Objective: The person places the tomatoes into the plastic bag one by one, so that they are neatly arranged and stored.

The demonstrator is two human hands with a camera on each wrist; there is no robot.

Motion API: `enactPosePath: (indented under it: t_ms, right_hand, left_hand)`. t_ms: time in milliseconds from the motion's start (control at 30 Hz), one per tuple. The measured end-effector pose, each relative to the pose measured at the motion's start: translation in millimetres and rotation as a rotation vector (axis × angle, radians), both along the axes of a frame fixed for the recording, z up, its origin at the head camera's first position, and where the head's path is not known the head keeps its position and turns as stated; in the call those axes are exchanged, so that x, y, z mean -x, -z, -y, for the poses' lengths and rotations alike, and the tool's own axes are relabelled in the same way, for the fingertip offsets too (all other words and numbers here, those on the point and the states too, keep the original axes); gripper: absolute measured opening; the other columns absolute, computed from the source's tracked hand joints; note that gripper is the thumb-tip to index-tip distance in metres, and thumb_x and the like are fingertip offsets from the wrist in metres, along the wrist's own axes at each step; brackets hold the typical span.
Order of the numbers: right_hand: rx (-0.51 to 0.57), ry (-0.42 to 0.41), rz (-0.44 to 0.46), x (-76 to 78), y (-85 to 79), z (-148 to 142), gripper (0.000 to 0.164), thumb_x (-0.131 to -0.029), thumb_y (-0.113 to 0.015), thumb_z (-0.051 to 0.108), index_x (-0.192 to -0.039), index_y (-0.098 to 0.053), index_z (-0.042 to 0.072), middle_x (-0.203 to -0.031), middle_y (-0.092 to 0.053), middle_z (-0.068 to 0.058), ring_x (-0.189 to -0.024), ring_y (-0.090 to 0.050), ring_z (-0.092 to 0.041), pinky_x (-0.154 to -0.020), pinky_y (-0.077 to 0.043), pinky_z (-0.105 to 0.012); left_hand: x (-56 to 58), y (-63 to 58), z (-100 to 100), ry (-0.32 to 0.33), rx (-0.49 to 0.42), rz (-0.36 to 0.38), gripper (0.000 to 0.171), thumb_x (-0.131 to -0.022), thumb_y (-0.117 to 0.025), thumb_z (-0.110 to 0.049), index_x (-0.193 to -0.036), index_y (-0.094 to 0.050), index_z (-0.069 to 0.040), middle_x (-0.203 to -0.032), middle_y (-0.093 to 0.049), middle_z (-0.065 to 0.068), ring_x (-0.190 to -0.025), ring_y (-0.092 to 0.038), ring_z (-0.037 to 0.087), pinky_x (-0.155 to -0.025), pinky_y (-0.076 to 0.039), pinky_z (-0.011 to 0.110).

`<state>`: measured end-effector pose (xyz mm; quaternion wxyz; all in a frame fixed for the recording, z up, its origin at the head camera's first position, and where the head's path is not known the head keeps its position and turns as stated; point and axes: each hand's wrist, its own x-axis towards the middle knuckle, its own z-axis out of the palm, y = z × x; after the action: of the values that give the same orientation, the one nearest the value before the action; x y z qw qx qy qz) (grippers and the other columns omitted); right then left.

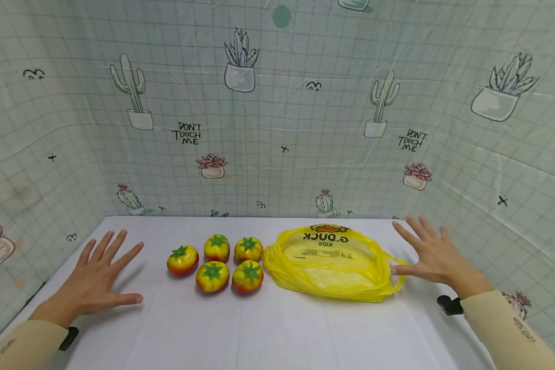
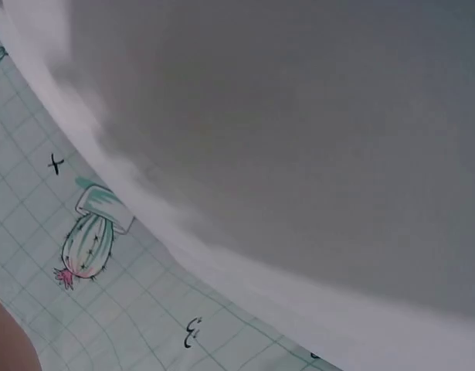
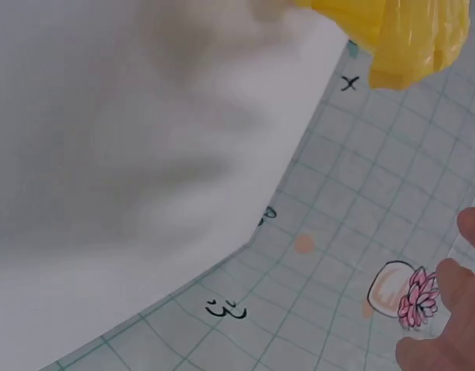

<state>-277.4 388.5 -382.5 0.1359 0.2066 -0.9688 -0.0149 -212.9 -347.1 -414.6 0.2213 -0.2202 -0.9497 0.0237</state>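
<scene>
**Nothing picked up yet**

Your left hand point(image 1: 94, 282) and right hand point(image 1: 432, 257) are spread wide, holding nothing. It looks like the start; next calls for a grip, I think. Five toy tomatoes point(image 1: 213, 277) sit outside the yellow G.DUCK bag point(image 1: 328, 264), just to its left. What's inside the bag, I can't tell.

Head view bright, even; highlights on the fruits point(image 1: 212, 282). Wrist views dimmer, softer; diffuse shadows across the tabletop point(image 2: 299, 170).

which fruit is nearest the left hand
The leftmost fruit; no other lies between it and the left hand, and the other four are all farther right, toward the yellow bag.
</scene>
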Motion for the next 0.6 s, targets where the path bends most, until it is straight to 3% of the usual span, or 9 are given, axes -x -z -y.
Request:
enactPosePath:
  t_ms: [267, 400, 600]
  right_hand:
    - [0.042, -0.007, 0.058, -1.9, -1.4, 14, 0.104, -0.073, -0.065, 0.069, -0.154, -0.015, 0.028, -0.156, -0.015, -0.019, -0.141, -0.012, -0.046, -0.099, -0.008, -0.075]
    - [0.07, -0.024, 0.087, -0.8, -2.2, 21, 0.104, -0.073, -0.065, 0.069, -0.154, -0.015, 0.028, -0.156, -0.015, -0.019, -0.14, -0.013, -0.046, -0.1, -0.01, -0.075]
    - [0.106, -0.044, 0.073, 4.6, 4.4, 32, 0.103, -0.071, -0.067, 0.068, -0.154, -0.018, 0.03, -0.156, -0.019, -0.017, -0.138, -0.021, -0.046, -0.103, -0.015, -0.069]
  left_hand:
    - [2.5, -1.0, -16, -0.008, -0.067, 0.045, 0.111, -0.067, -0.069, -0.07, -0.154, -0.014, -0.026, -0.158, -0.002, 0.019, -0.144, 0.004, 0.038, -0.11, 0.017, 0.052]
    - [6.8, 0.4, -22, -0.003, -0.089, 0.06, 0.11, -0.069, -0.068, -0.069, -0.154, -0.015, -0.026, -0.156, -0.009, 0.021, -0.144, 0.004, 0.038, -0.11, 0.018, 0.051]
    - [9.8, 1.2, -29, -0.008, -0.136, 0.103, 0.107, -0.07, -0.068, -0.068, -0.154, -0.018, -0.025, -0.155, -0.013, 0.023, -0.142, -0.002, 0.042, -0.11, 0.015, 0.055]
